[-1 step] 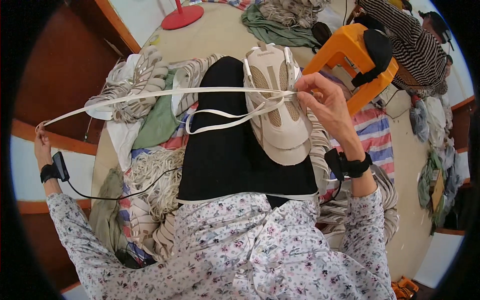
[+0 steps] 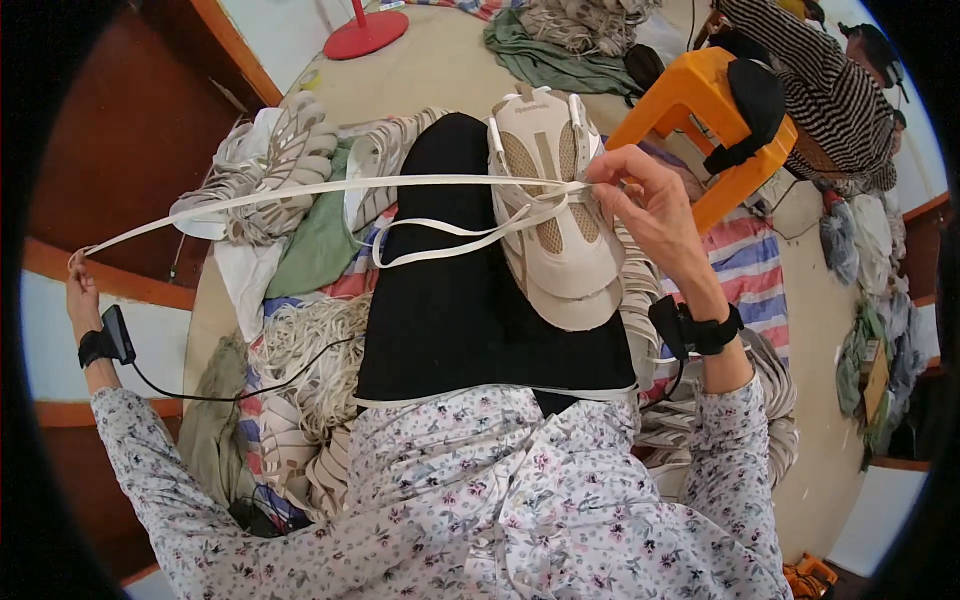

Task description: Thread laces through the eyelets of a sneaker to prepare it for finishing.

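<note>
A beige shoe upper [image 2: 565, 255] with tan mesh panels lies on the black cloth [image 2: 470, 320] over my lap. From its eyelet area a flat cream shoelace [image 2: 330, 184] runs taut far out to the left. My left hand [image 2: 82, 290] is closed on the lace's far end, arm stretched wide. At the upper's right edge, my right hand [image 2: 650, 205] pinches the lace between thumb and fingers where it crosses the upper. A slack loop of the same lace lies over the black cloth beside the upper.
Stacked beige shoe uppers [image 2: 290, 170] lie to the left, above a heap of loose laces [image 2: 310, 350]. An orange plastic stool [image 2: 690, 100] stands at the far right, near a person in a striped top [image 2: 830, 90]. A red round base [image 2: 365, 33] stands at the back.
My left hand has shifted very slightly, with the lace still stretched. The right hand and the upper look unmoved.
</note>
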Demonstrator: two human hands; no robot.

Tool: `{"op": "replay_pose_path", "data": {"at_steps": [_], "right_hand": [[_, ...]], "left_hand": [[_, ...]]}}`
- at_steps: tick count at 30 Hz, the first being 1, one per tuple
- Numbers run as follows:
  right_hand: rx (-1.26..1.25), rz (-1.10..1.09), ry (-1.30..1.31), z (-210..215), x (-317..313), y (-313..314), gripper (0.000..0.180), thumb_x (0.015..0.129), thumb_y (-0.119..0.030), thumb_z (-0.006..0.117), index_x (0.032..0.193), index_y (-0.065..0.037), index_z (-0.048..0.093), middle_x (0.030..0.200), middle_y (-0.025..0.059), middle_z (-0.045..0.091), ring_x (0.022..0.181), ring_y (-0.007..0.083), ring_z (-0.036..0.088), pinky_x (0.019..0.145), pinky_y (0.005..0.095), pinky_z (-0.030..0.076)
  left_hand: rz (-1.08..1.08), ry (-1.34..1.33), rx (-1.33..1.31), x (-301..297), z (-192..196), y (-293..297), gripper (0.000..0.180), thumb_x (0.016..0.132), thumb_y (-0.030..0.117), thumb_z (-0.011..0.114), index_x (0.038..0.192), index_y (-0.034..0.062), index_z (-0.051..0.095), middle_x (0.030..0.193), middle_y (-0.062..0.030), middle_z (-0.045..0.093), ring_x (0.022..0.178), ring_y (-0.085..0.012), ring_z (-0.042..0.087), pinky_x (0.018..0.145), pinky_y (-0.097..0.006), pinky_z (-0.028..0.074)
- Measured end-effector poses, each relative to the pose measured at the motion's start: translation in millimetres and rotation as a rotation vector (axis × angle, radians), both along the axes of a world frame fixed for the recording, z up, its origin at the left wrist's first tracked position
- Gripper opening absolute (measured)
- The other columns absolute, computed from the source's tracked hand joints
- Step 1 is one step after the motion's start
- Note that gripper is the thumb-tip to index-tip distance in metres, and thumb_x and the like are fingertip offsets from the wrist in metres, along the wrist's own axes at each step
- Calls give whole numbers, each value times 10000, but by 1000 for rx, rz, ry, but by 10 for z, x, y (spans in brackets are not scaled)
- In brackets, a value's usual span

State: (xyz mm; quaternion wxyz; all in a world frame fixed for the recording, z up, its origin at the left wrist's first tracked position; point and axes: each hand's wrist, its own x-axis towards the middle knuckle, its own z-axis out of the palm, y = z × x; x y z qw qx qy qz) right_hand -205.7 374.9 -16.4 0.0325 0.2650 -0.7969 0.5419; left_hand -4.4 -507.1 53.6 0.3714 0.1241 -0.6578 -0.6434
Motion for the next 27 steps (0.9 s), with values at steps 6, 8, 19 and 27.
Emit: {"op": "replay_pose_path", "data": {"at_steps": [6, 8, 19, 27], "right_hand": [[187, -11, 181, -32, -122, -95, 87, 871, -32, 639, 952, -52, 665, 865, -7, 618, 795, 95, 567, 690, 278, 467], [124, 3, 93, -16, -123, -101, 77, 878, -35, 638, 951, -39, 661, 849, -3, 619, 779, 89, 563, 677, 271, 466], [-105, 177, -283, 42, -203, -7, 85, 934, -82, 627, 967, -6, 643, 828, -41, 601, 716, 36, 522, 626, 195, 436], [-422, 167, -545, 26, -239, 61, 125, 950, -120, 608, 1007, -21, 659, 667, -59, 513, 569, 39, 432, 522, 192, 340]], "left_hand": [[70, -123, -132, -351, 418, 675, 393, 1004, 187, 560, 1346, -7, 540, 1265, -97, 610, 1064, -119, 587, 891, -233, 492], [70, -155, -335, -820, 317, 1769, 384, 1010, 233, 546, 1339, 35, 564, 1287, -90, 604, 1091, -167, 616, 908, -250, 493], [-585, -36, -829, -1577, -745, 6725, 154, 788, 128, 725, 848, 14, 642, 841, -116, 574, 748, -257, 615, 660, -359, 490], [-850, -387, -311, -1488, -764, 6683, 82, 831, 23, 662, 843, -13, 589, 772, -75, 557, 620, -118, 563, 561, -281, 451]]}}
